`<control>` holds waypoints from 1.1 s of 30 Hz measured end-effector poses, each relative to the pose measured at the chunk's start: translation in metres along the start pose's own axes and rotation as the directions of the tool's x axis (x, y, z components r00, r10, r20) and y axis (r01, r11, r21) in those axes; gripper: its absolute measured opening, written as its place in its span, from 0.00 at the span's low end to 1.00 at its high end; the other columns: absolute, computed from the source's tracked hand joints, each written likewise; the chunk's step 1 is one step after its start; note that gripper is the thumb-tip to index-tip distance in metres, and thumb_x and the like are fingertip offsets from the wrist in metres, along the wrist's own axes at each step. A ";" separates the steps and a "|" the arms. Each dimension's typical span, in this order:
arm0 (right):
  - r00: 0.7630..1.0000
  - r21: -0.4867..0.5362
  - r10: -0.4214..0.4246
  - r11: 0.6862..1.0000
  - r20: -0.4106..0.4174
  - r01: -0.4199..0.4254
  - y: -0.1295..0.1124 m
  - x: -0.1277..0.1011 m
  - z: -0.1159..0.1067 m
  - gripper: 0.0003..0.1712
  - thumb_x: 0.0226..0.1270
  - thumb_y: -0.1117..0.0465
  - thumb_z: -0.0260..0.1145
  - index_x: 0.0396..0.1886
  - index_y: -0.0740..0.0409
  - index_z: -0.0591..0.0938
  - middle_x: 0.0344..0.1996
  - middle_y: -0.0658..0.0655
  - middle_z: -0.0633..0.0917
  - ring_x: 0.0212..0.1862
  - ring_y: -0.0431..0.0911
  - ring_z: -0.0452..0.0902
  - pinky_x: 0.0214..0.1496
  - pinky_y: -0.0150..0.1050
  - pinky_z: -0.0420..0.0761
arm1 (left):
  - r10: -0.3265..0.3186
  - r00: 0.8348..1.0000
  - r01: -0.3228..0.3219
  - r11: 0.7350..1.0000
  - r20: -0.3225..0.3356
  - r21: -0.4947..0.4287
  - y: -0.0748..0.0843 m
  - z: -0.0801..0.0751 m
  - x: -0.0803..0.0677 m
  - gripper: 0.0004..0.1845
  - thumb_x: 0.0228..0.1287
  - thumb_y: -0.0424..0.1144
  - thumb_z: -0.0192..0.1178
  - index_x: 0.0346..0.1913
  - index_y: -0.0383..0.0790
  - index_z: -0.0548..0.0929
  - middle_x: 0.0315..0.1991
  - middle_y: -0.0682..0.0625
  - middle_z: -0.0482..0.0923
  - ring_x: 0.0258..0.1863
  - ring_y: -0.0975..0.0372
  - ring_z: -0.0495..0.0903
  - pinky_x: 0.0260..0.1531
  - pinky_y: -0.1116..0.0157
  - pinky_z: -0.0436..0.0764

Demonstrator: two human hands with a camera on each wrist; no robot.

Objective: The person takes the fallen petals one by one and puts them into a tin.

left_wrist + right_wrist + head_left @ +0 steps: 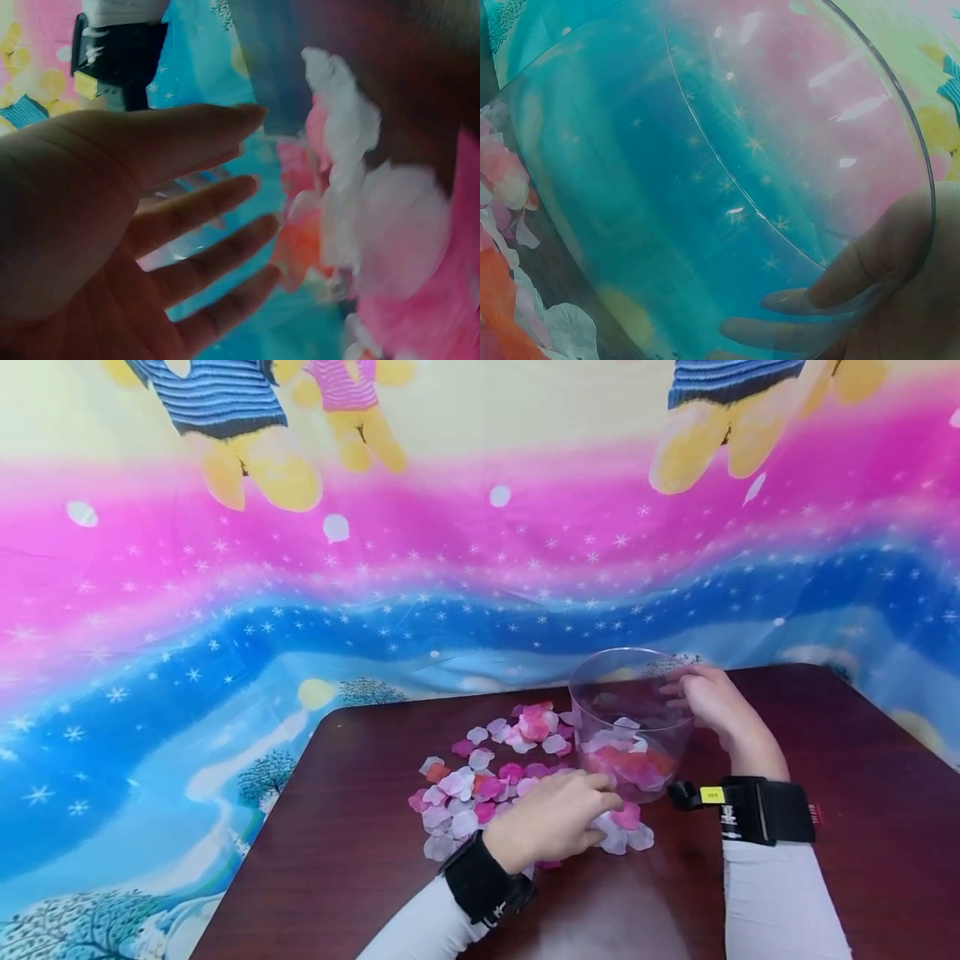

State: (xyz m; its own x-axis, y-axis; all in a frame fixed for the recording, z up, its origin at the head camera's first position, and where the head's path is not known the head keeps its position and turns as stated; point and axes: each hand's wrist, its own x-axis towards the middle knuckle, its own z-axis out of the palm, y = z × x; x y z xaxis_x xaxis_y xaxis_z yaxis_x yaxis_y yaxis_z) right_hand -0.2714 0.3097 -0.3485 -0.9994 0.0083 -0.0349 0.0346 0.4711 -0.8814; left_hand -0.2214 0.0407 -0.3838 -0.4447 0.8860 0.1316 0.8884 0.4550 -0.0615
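**Petals going into the clear tub**

The fabric petals lie heaped on the dark counter, just left of a clear plastic tub that already holds some. The left hand rests on the pile's near edge, fingers loosely spread and gripping nothing clearly. The right hand clasps the tub's wall. Gathering looks under way; next, a firm pinch of petals, lifted over the rim.
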 end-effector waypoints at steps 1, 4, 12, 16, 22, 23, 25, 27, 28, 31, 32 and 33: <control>1.000 -0.002 0.002 1.000 -0.001 -0.002 0.000 0.000 -0.001 0.34 0.72 0.65 0.35 0.76 0.72 0.58 0.71 0.76 0.67 0.69 0.70 0.67 0.58 0.60 0.75 | -0.004 1.000 0.004 1.000 0.010 0.008 0.001 0.004 0.001 0.20 0.62 0.48 0.74 0.57 0.52 0.87 0.50 0.56 0.82 0.45 0.67 0.79 0.49 0.73 0.78; 1.000 -0.007 0.006 1.000 -0.003 -0.006 -0.002 -0.001 -0.002 0.33 0.74 0.65 0.34 0.77 0.72 0.58 0.71 0.75 0.68 0.69 0.69 0.67 0.56 0.57 0.75 | -0.032 0.999 0.031 0.999 0.034 0.030 0.002 0.015 0.002 0.22 0.62 0.50 0.73 0.59 0.55 0.86 0.53 0.55 0.81 0.48 0.63 0.77 0.52 0.69 0.77; 1.000 0.004 -0.006 1.000 -0.003 0.006 -0.004 0.001 -0.001 0.32 0.76 0.64 0.33 0.76 0.72 0.58 0.70 0.76 0.68 0.69 0.69 0.68 0.56 0.56 0.76 | -0.071 0.997 0.066 0.992 0.041 0.107 -0.006 0.031 0.002 0.15 0.64 0.47 0.71 0.53 0.59 0.89 0.45 0.55 0.82 0.42 0.62 0.78 0.39 0.69 0.77; 1.000 0.000 -0.006 1.000 -0.001 0.006 -0.002 0.002 0.000 0.33 0.76 0.63 0.33 0.76 0.72 0.58 0.70 0.76 0.68 0.69 0.70 0.67 0.58 0.60 0.75 | -0.099 0.995 0.098 0.994 0.029 0.054 -0.015 0.032 0.000 0.10 0.66 0.40 0.69 0.48 0.56 0.91 0.39 0.55 0.82 0.38 0.63 0.79 0.35 0.70 0.77; 1.000 0.000 -0.007 1.000 0.001 0.007 0.000 0.001 -0.002 0.33 0.74 0.64 0.34 0.76 0.73 0.59 0.70 0.76 0.68 0.69 0.70 0.68 0.59 0.61 0.76 | -0.182 0.982 0.183 0.983 0.044 -0.025 -0.035 0.032 -0.005 0.12 0.63 0.31 0.69 0.46 0.50 0.91 0.42 0.54 0.85 0.42 0.63 0.83 0.41 0.70 0.83; 1.000 0.002 -0.007 1.000 0.002 0.007 0.000 0.001 -0.002 0.33 0.75 0.64 0.34 0.76 0.73 0.59 0.70 0.77 0.68 0.69 0.70 0.68 0.59 0.60 0.76 | -0.200 0.979 0.202 0.979 0.048 -0.037 -0.039 0.032 -0.006 0.13 0.62 0.30 0.68 0.46 0.50 0.91 0.43 0.54 0.85 0.44 0.63 0.83 0.42 0.69 0.83; 1.000 0.002 -0.008 1.000 0.003 0.008 0.000 0.001 -0.003 0.33 0.74 0.65 0.34 0.76 0.73 0.59 0.70 0.77 0.68 0.69 0.70 0.68 0.58 0.58 0.77 | -0.234 0.971 0.237 0.969 0.051 -0.067 -0.046 0.031 -0.008 0.13 0.61 0.28 0.68 0.45 0.49 0.91 0.43 0.54 0.86 0.45 0.63 0.83 0.44 0.69 0.83; 1.000 0.003 -0.005 1.000 0.005 0.005 -0.001 0.001 -0.003 0.34 0.73 0.65 0.35 0.76 0.73 0.59 0.70 0.77 0.68 0.69 0.70 0.68 0.57 0.56 0.78 | -0.253 0.967 0.256 0.960 0.042 -0.114 -0.053 0.030 -0.011 0.13 0.61 0.26 0.68 0.44 0.46 0.92 0.44 0.53 0.87 0.46 0.63 0.84 0.46 0.69 0.83; 1.000 0.004 -0.004 1.000 0.005 0.004 0.000 0.001 -0.003 0.34 0.72 0.66 0.36 0.76 0.73 0.59 0.70 0.77 0.68 0.69 0.70 0.68 0.56 0.55 0.78 | -0.257 0.966 0.259 0.956 0.032 -0.137 -0.056 0.029 -0.011 0.13 0.61 0.25 0.68 0.44 0.45 0.92 0.43 0.53 0.87 0.45 0.62 0.85 0.47 0.70 0.83; 1.000 0.003 0.002 1.000 0.008 -0.002 0.000 0.001 -0.002 0.34 0.71 0.66 0.37 0.76 0.73 0.59 0.70 0.77 0.68 0.69 0.70 0.68 0.57 0.56 0.78 | -0.252 0.968 0.247 0.948 -0.001 -0.199 -0.064 0.026 -0.014 0.13 0.61 0.23 0.66 0.43 0.41 0.92 0.40 0.50 0.88 0.42 0.62 0.85 0.45 0.72 0.83; 1.000 0.002 0.004 1.000 0.010 -0.004 0.000 0.001 -0.002 0.34 0.71 0.66 0.36 0.76 0.73 0.58 0.70 0.76 0.68 0.69 0.70 0.67 0.57 0.57 0.77 | -0.249 0.968 0.239 0.946 -0.015 -0.220 -0.066 0.025 -0.015 0.13 0.61 0.22 0.66 0.43 0.40 0.92 0.39 0.50 0.88 0.42 0.62 0.85 0.45 0.72 0.83; 1.000 -0.002 0.006 1.000 0.010 -0.006 0.000 0.001 -0.002 0.34 0.71 0.66 0.36 0.76 0.73 0.58 0.71 0.76 0.67 0.69 0.70 0.67 0.58 0.59 0.77 | -0.249 0.968 0.236 0.942 -0.026 -0.238 -0.069 0.024 -0.016 0.12 0.61 0.22 0.65 0.42 0.39 0.91 0.39 0.49 0.88 0.41 0.62 0.85 0.44 0.72 0.82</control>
State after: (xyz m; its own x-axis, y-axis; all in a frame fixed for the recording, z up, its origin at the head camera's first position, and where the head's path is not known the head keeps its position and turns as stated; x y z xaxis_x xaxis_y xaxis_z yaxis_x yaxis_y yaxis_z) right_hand -0.2721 0.3109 -0.3474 -0.9990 0.0020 -0.0453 0.0408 0.4727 -0.8803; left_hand -0.2781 -0.0022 -0.4052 -0.6486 0.7422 0.1689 0.7594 0.6161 0.2091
